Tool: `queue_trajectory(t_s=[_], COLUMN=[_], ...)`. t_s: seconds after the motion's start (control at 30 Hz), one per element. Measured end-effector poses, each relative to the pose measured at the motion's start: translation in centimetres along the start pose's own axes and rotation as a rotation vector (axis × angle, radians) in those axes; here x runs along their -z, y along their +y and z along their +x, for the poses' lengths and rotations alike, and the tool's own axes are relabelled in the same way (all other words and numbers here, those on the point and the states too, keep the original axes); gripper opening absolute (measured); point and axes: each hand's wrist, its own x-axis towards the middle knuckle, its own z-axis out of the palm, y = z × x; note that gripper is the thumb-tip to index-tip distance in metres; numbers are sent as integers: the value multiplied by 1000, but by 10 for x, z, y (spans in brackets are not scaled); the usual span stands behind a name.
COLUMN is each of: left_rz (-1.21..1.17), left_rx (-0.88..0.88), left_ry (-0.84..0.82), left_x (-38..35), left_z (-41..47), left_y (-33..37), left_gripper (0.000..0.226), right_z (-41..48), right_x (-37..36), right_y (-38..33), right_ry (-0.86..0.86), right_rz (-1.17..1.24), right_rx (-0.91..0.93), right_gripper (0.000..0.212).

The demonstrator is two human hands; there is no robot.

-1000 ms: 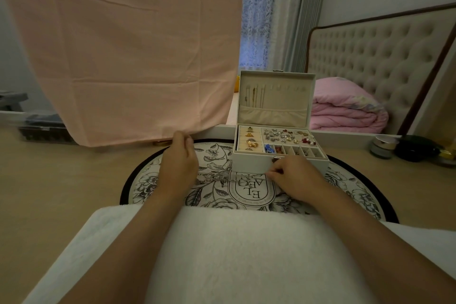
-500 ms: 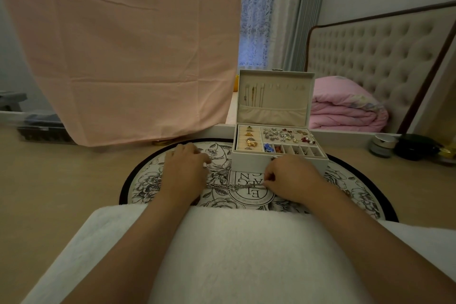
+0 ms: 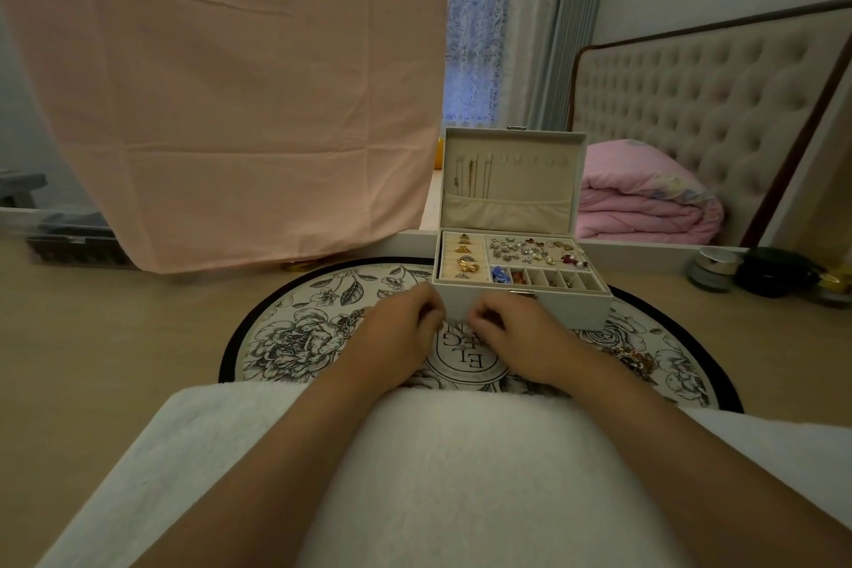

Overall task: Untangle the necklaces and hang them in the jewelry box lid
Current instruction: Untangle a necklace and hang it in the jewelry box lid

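Pinching a thin necklace [image 3: 455, 322] at frame centre, left hand [image 3: 396, 330] and right hand [image 3: 518, 332] meet, fingers curled: likely untangling. Next: hanging it inside the upright lid [image 3: 530, 180].

Cream jewelry box [image 3: 525, 304]; black-white floral mat [image 3: 295, 337]; pink cloth [image 3: 230, 83].

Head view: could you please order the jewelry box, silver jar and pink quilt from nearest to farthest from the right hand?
1. Jewelry box, directly ahead.
2. Silver jar, off to the right.
3. Pink quilt, behind the box, right.
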Motion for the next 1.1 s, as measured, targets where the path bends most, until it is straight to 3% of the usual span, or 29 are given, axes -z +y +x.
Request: queue_trajectory(t_s=[0.13, 0.3, 0.47, 0.57, 0.7, 0.83, 0.9, 1.0, 1.1], left_rz=[-331, -228, -548, -687, -684, -554, -558, -600, -652], left_rx=[149, 73, 201, 246, 239, 208, 181, 202, 229], left_ry=[27, 34, -61, -181, -230, -169, -152, -73, -21], left_x=[3, 8, 11, 17, 23, 26, 25, 22, 19], left_z=[-1, -1, -1, -3, -4, -2, -3, -4, -2], left_y=[10, 15, 19, 19, 15, 7, 8, 14, 15], left_gripper=[16, 24, 32, 37, 24, 3, 12, 18, 25], right_z=[0, -3, -3, -4, -5, -7, -5, -2, -1], right_x=[5, 8, 12, 15, 22, 27, 25, 23, 23], right_y=[-13, -26, -27, -27, -33, -38, -36, -30, -27], right_ry=[2, -8, -11, -7, 19, -4, -39, -52, -82], right_rz=[404, 290, 261, 381, 559, 684, 749, 856, 886], right_rx=[-100, -47, -52, -94, -157, -206, -216, -243, -214], right_gripper=[14, 24, 37, 39, 41, 48, 50, 39, 13])
